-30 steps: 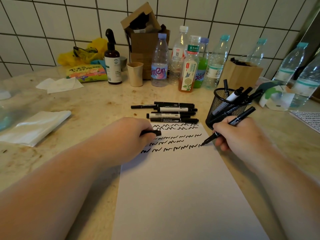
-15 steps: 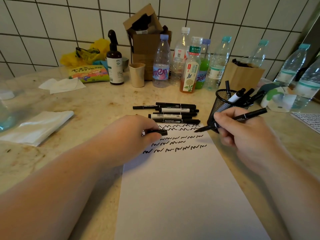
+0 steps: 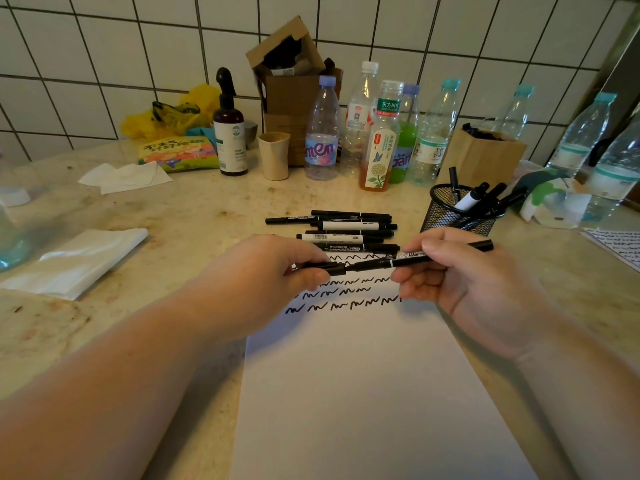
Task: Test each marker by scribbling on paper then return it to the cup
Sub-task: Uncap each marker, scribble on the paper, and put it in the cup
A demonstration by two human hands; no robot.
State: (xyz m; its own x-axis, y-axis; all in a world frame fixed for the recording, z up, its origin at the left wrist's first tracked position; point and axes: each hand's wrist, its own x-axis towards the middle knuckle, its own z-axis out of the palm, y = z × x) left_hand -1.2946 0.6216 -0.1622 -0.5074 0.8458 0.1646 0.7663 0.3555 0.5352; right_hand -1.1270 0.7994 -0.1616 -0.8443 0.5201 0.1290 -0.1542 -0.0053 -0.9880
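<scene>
**A:** What have your hands got just now?

**B:** My right hand (image 3: 464, 278) pinches the marker (image 3: 419, 259) along its barrel, thumb on top. My left hand (image 3: 277, 268) is curled round its cap (image 3: 329, 268). Cap mouth and tip are all but meeting, above the paper (image 3: 363, 393), over the scribbles (image 3: 346, 299).

**A:** Which way does the marker lie?

**B:** Its long axis runs nearly level, from 3 o'clock to 9 o'clock. The tip points to 9, straight at the cap; the tail sits a little higher, out towards the mesh cup (image 3: 457, 216) at 1 o'clock.

**A:** What could go wrong?

**B:** If the two aren't lined up, I'd guess the wet tip slides past the cap's rim and inks my left fingers (image 3: 304, 277). A cap only half pushed home could drop off in the cup, and the tip would dry out.

**A:** And after that?

**B:** Dropping it into the cup, a careless tail might knock the markers already leaning there. The loose markers (image 3: 346, 226) lie on the desk (image 3: 190, 216) at 12 o'clock.
</scene>
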